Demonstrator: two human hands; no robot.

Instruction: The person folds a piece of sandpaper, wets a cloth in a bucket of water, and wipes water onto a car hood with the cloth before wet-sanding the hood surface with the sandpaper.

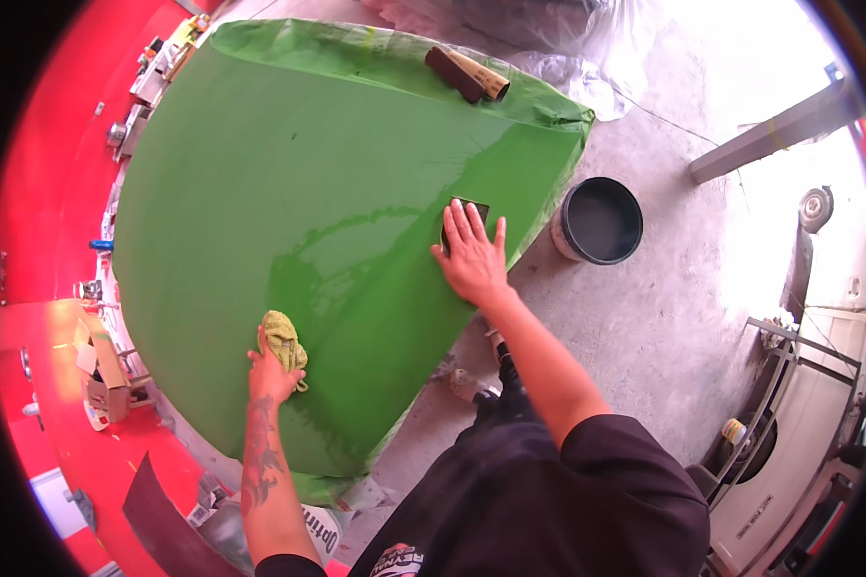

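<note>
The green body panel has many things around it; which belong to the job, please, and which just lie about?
Likely job things:
green body panel
yellow cloth
sanding pad under right hand
curled sandpaper
bucket

Apparently lying about:
cardboard box
plastic sheeting

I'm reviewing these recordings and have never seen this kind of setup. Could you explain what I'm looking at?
There's no machine here: a person works with two bare hands. The single picture comes from the left of two wide fisheye cameras worn on the head, looking down, so edges bend. Left in the picture is the person's left.

The left hand holds a yellow cloth against a large green panel. The right hand lies flat over a dark pad on it. Part of the panel looks wet. Two curled sheets, brown and tan, lie along its far edge; a dark bucket stands on the floor.
</note>
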